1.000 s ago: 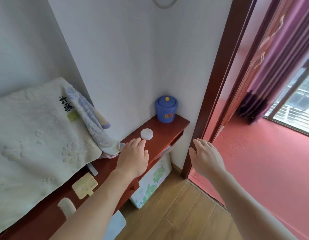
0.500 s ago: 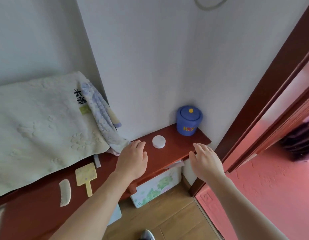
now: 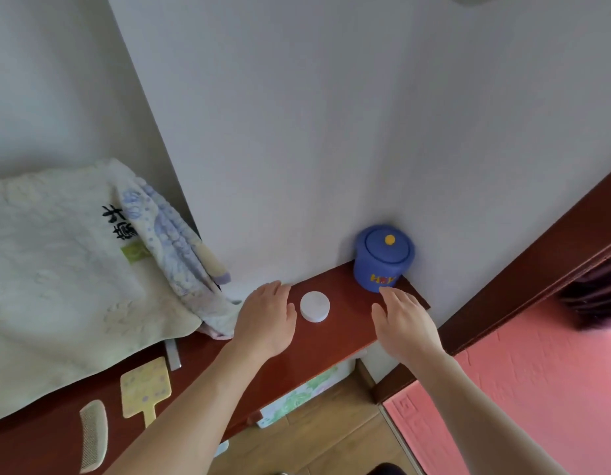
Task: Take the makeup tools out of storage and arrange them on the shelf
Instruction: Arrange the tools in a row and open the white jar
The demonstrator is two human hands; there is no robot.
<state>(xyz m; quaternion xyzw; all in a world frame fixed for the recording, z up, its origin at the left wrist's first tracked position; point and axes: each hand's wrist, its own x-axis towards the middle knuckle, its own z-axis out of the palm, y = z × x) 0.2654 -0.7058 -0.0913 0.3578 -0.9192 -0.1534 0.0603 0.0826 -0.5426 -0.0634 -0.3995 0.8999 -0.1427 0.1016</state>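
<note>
A blue lidded jar (image 3: pixel 383 258) with a yellow knob stands at the far right end of the dark red shelf (image 3: pixel 345 334), against the wall. A small round white container (image 3: pixel 314 306) lies on the shelf to its left. My left hand (image 3: pixel 266 320) hovers palm down just left of the white container, fingers apart, holding nothing. My right hand (image 3: pixel 403 320) is open too, its fingertips close to the base of the blue jar. A yellow hand mirror (image 3: pixel 145 389) and a pale comb (image 3: pixel 93 435) lie on the shelf's left part.
A white towel (image 3: pixel 64 269) and a floral cloth (image 3: pixel 180 265) drape over the shelf's left side. A small metal tool (image 3: pixel 173 353) pokes out beneath the towel. A brown door frame (image 3: pixel 523 269) stands right of the shelf. A floral box (image 3: pixel 297 395) sits below.
The view has swung left and down toward the shelf. My right hand has moved forward from the shelf's front edge to just before the blue jar. My left hand stays beside the white container.
</note>
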